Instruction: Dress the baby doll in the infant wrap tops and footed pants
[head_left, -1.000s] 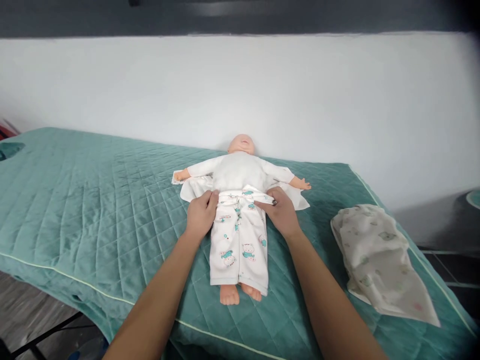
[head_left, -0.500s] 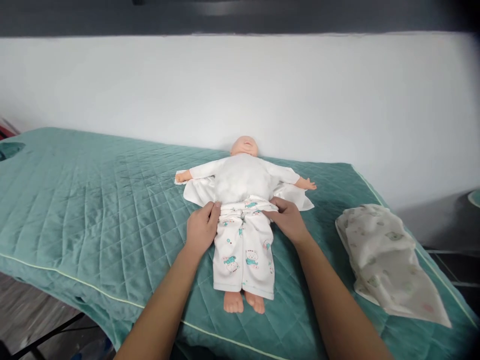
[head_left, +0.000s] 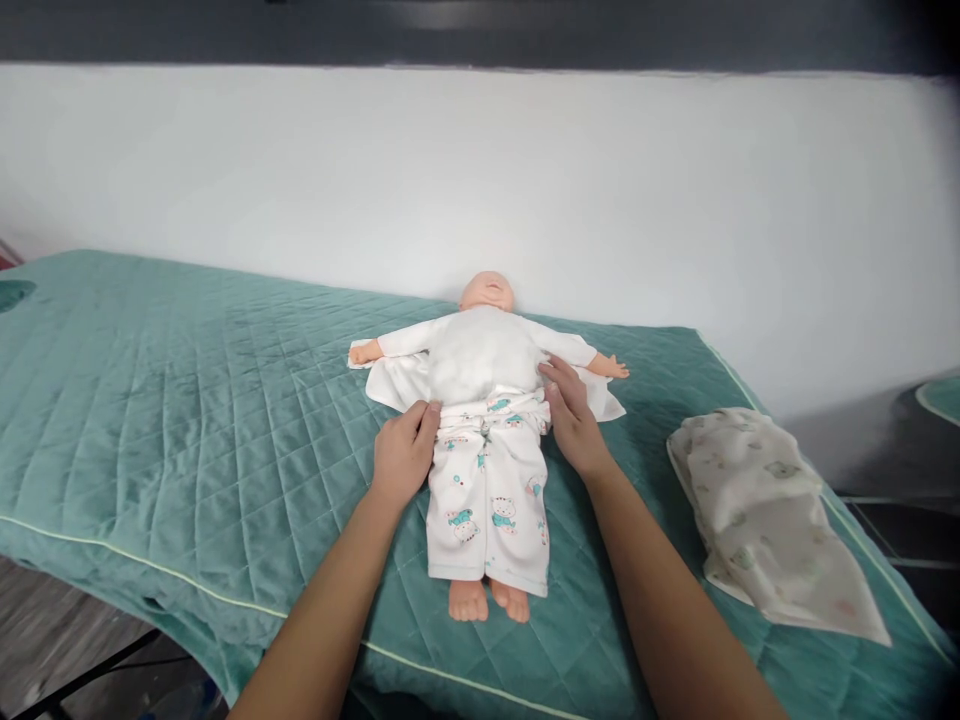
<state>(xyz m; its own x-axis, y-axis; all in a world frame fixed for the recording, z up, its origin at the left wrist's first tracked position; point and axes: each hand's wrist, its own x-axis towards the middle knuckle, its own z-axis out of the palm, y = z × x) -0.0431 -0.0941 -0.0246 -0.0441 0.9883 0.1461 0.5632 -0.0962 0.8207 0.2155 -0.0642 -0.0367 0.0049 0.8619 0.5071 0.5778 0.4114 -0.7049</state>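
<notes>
A baby doll [head_left: 487,292] lies on its back, arms spread and feet toward me. White printed pants [head_left: 487,500] cover its legs, the waistband gathered at the hips. Beneath its arms spreads an opened white shirt [head_left: 397,380], and the soft white torso [head_left: 484,350] shows. My left hand [head_left: 406,450] pinches the waistband at the doll's hip on the left. Over on the right hip, my right hand [head_left: 574,415] rests against the waist with fingers extended and apart, the thumb beside the waistband.
A green quilted cover [head_left: 187,430] lies over the bed, which meets a white wall [head_left: 480,170] at the back. To the right sits a folded printed white cloth [head_left: 772,520]. A dark thin leg or bar [head_left: 105,665] shows at the lower left.
My right hand has let go of the waistband, its fingers moving up toward the doll's side and straightening. My left hand stays on the waistband.
</notes>
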